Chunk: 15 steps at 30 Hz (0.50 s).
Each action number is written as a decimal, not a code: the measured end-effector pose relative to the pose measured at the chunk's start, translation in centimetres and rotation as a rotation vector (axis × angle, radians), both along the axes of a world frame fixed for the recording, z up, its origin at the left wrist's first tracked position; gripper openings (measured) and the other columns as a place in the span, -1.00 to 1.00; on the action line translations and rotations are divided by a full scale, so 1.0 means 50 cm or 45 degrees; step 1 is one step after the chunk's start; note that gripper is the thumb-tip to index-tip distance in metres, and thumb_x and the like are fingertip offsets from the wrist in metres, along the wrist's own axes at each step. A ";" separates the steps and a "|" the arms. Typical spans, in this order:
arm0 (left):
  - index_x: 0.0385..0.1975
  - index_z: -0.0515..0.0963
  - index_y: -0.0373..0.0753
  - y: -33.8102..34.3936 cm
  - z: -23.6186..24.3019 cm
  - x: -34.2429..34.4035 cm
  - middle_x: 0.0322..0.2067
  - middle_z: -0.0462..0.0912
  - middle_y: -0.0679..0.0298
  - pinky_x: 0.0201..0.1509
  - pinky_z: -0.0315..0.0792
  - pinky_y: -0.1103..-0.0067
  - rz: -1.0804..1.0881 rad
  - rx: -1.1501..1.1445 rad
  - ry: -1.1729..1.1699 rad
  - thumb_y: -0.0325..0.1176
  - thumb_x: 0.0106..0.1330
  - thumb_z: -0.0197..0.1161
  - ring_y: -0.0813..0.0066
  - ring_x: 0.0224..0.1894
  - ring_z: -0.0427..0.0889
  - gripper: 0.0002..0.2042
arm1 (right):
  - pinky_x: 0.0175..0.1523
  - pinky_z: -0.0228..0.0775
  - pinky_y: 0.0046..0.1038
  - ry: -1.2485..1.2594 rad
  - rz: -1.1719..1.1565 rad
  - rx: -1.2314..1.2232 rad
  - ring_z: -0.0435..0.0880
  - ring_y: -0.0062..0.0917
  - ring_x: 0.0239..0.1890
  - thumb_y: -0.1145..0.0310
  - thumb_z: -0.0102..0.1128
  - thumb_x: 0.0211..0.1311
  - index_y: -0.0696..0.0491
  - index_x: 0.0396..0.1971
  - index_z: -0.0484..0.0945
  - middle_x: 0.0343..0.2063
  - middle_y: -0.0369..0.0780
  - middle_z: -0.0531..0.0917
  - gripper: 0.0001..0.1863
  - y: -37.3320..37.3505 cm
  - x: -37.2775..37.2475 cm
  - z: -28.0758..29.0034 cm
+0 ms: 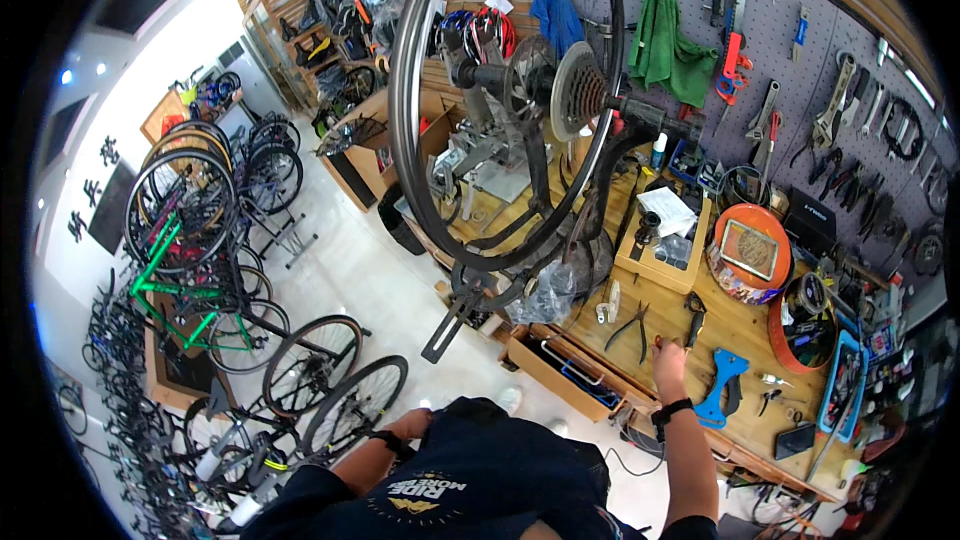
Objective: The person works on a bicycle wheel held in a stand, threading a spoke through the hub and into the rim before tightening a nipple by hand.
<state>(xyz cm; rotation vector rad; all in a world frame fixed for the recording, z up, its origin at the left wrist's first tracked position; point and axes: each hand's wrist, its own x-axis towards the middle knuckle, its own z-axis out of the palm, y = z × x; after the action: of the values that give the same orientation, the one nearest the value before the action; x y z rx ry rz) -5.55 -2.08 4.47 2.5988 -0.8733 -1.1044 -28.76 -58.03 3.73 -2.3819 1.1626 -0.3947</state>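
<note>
My right hand point(669, 370) is over the front of the wooden workbench point(655, 315), its fingers closed together. A small reddish bit shows at the fingertips, too small to name. Just beyond that hand lies a dark-handled hand tool point(695, 318). Black pliers point(627, 331) rest to its left, and a blue spoke tension meter point(722, 388) to its right. Low at my left side is my left hand point(412, 423), its fingers largely hidden by my dark shirt. Ahead, a bicycle wheel point(404, 130) with a cassette point(579, 92) stands upright in a truing stand point(606, 175).
On the bench are a cardboard box point(652, 265), an orange bowl point(714, 250), a red tub point(775, 335) and a blue tray point(848, 380). A drawer point(565, 380) sticks out below the front edge. Tools hang on the pegboard point(690, 0). Several bicycles point(165, 285) stand at left.
</note>
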 end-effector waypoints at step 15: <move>-0.34 0.66 -0.31 0.133 -0.247 0.121 -0.27 0.69 -0.14 -0.08 0.53 0.26 0.105 0.072 0.102 -0.17 0.18 0.17 -0.12 -0.15 0.67 -0.69 | -0.01 0.49 -0.12 0.276 -0.014 -0.049 0.59 -0.01 -0.08 0.41 0.23 0.16 0.08 -0.30 0.63 -0.28 0.05 0.59 -0.87 -0.020 0.050 -0.053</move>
<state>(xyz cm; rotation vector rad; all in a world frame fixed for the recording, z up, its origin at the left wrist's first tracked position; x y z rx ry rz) 0.51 4.59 -7.90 2.5898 -0.7216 -1.2182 -26.24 -59.00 1.06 -2.5013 1.2731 -0.1659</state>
